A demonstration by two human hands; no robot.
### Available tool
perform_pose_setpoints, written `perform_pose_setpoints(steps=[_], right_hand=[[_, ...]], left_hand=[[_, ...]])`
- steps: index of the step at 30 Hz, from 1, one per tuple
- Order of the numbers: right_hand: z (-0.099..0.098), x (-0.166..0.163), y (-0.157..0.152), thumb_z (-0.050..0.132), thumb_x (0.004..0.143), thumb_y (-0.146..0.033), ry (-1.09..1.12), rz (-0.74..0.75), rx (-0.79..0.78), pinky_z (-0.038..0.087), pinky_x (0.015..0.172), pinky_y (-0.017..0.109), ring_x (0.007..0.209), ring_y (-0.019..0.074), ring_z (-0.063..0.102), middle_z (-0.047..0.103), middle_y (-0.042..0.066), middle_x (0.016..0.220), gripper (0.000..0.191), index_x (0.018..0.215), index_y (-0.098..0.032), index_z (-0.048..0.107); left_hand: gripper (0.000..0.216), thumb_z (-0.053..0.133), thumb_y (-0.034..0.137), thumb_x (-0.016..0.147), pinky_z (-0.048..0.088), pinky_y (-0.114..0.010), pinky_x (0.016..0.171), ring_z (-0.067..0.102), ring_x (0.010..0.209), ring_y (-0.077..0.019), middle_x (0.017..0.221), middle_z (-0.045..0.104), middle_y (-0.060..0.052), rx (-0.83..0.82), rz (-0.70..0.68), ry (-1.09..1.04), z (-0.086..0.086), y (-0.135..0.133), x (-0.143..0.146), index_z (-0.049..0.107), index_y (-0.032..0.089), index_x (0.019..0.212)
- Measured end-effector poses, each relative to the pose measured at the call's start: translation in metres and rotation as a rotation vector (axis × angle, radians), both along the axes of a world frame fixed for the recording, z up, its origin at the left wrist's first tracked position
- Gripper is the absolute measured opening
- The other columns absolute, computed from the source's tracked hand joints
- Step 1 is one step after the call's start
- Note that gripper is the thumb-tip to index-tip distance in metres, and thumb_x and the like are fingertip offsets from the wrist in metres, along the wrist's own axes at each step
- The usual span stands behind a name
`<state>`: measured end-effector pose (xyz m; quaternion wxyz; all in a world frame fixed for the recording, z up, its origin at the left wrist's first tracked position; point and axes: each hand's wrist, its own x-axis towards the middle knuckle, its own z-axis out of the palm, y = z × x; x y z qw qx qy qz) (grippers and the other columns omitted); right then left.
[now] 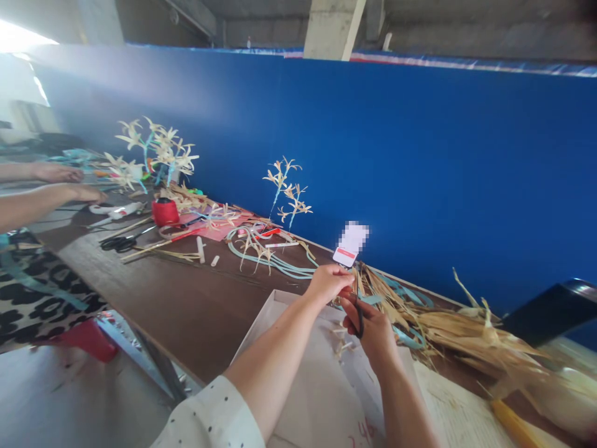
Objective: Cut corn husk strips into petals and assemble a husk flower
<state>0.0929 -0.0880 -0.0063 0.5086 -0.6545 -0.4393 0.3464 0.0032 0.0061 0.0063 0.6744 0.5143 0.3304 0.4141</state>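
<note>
Within right hand (375, 333), scissors (360, 322), pointing away

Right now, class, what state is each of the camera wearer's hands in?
Left hand: closed in a pinch; what it holds, if anything, cannot be told.
Right hand: closed, holding black-handled scissors.

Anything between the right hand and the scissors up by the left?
Nothing visible: the right hand holds those scissors by the black handle. The left hand is close by, without covering that handle.
</note>
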Motion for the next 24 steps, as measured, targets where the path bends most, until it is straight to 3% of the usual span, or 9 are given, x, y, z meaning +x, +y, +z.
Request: perform_pose_setpoints(steps=[18,24], right_hand=[[0.0054,-0.003,-0.0021,0.063,0.067,-0.053,-0.032,-0.019,0.006,0.032,0.042,0.023,0.043,0.0105,0.043,0.053,0.0,0.048,0.052,0.097,-0.012,0.068],[0.0056,-0.0027,-0.002,0.064,0.067,-0.053,-0.05,-0.008,0.017,0.033,0.043,0.023,0.043,0.0107,0.044,0.053,0.0,0.048,0.051,0.096,-0.012,0.069]], left_hand=[[0.01,0.066,0.021,0.07,0.048,-0.02,0.057,0.055,0.053,-0.0072,0.063,0.063,-0.001,-0.012,-0.005,0.031,0.0046,-0.0015,-0.0017,0.066,0.013,0.075],[0.016,0.067,0.027,0.071,0.053,-0.028,0.059,0.061,0.058,-0.0141,0.06,0.062,-0.003,-0.039,-0.056,-0.036,0.0064,-0.0028,-0.0034,0.064,0.012,0.074]])
